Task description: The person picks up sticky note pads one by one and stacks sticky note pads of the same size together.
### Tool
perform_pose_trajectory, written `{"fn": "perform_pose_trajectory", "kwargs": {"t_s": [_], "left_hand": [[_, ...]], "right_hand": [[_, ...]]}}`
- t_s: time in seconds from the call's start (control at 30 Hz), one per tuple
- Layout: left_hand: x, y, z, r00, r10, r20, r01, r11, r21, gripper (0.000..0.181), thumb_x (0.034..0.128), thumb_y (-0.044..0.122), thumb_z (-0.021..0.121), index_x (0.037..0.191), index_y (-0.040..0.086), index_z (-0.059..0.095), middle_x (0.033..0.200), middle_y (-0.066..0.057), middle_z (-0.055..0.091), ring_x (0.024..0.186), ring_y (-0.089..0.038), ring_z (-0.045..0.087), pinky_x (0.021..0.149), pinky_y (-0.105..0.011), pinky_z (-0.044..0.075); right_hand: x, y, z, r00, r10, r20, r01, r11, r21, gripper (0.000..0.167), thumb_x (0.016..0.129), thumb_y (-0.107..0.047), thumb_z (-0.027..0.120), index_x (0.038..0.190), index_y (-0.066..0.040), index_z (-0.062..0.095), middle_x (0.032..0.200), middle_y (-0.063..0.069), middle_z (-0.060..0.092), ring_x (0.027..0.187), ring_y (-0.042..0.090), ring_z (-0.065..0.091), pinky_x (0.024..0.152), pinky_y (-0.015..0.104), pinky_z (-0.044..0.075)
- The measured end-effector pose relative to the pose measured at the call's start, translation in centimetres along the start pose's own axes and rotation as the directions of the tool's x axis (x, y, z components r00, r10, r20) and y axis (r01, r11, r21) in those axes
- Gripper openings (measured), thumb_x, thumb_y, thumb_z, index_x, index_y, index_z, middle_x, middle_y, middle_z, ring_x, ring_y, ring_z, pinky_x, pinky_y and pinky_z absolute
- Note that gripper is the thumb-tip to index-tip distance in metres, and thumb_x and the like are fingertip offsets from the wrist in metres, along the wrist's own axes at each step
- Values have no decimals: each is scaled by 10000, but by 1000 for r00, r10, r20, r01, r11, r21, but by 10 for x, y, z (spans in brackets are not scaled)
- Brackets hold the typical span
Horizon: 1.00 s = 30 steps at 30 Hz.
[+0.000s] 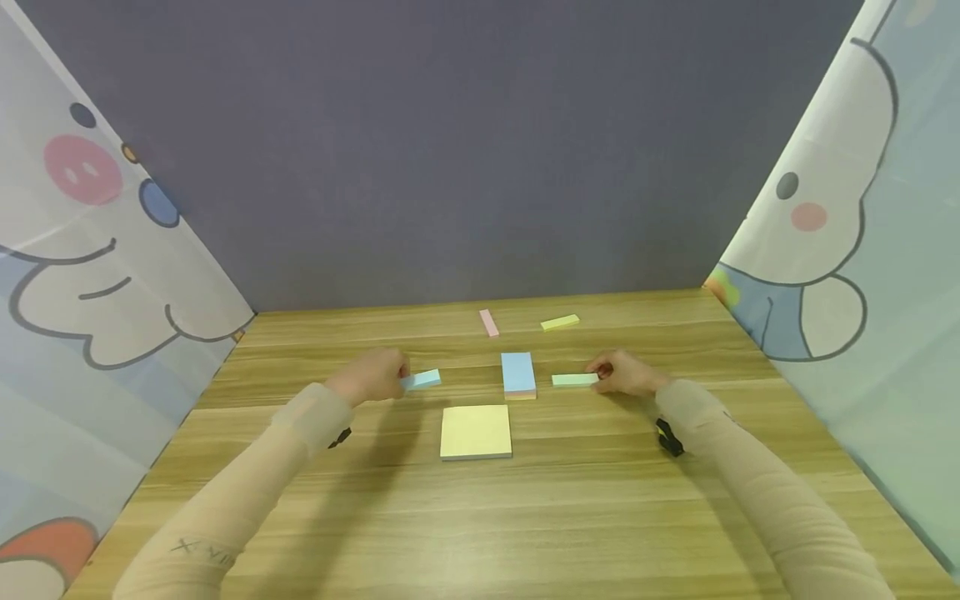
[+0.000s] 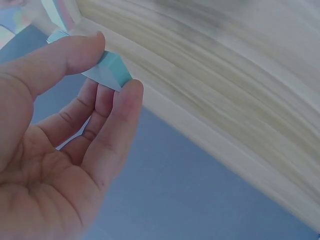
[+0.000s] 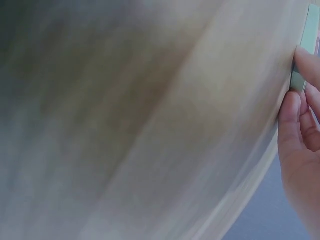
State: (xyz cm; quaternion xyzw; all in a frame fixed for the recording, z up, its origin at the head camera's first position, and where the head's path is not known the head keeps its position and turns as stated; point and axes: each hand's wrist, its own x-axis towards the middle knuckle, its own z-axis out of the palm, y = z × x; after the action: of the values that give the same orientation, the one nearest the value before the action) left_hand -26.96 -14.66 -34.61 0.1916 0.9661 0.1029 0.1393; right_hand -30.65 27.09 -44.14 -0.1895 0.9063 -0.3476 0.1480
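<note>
Left hand [image 1: 372,376] pinches blue strip [image 1: 424,380], right hand [image 1: 627,373] green strip [image 1: 574,380], both pointing lengthwise inward; blue pad [image 1: 518,372] lies between, nearer the right.

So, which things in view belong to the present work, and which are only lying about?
In use, it seems:
light-blue strip, pinched by the left hand
pale-green strip, pinched by the right hand

Lying untouched on the table:
pink strip
yellow strip
blue-topped stack
yellow square pad
</note>
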Motion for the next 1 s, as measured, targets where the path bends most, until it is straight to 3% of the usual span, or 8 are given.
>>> {"fn": "perform_pose_trajectory", "kwargs": {"t_s": [0.23,0.47,0.6,0.77,1.0], "left_hand": [[12,20,-4,998,56,6,-56,998,13,122,719,-11,642,834,18,669,777,-43,617,625,-148,438,546,-243,376],[23,41,-4,997,71,24,-72,997,36,117,751,-5,640,850,40,683,809,-29,629,631,-136,430,565,-235,374],[30,51,-4,995,92,27,-92,995,25,90,750,-19,621,752,67,647,670,16,525,566,-112,357,529,-227,311],[38,60,-2,991,129,29,-130,992,-1,237,750,-48,583,605,113,486,575,35,326,524,-108,262,505,-232,240],[47,75,0,985,175,7,-175,984,42,92,734,-18,636,715,72,633,687,18,538,601,-112,404,571,-216,376]], "right_hand": [[-1,-2,0,1000,20,4,-20,999,35,347,811,-92,675,1118,48,596,1103,181,571,938,217,515,812,324,457],[-1,-2,2,1000,22,5,-22,999,49,337,810,-78,675,1113,46,594,1091,167,571,924,205,509,808,308,452],[-2,0,1,1000,27,-1,-26,998,51,333,808,-78,676,1109,41,598,1094,168,575,934,210,514,818,316,456],[-3,2,1,999,38,-5,-38,998,50,345,810,-90,678,1119,36,593,1114,171,572,952,214,520,830,324,461],[-1,1,2,999,41,-12,-41,998,51,357,806,-93,683,1124,43,592,1131,186,573,968,224,527,850,345,467]]}}
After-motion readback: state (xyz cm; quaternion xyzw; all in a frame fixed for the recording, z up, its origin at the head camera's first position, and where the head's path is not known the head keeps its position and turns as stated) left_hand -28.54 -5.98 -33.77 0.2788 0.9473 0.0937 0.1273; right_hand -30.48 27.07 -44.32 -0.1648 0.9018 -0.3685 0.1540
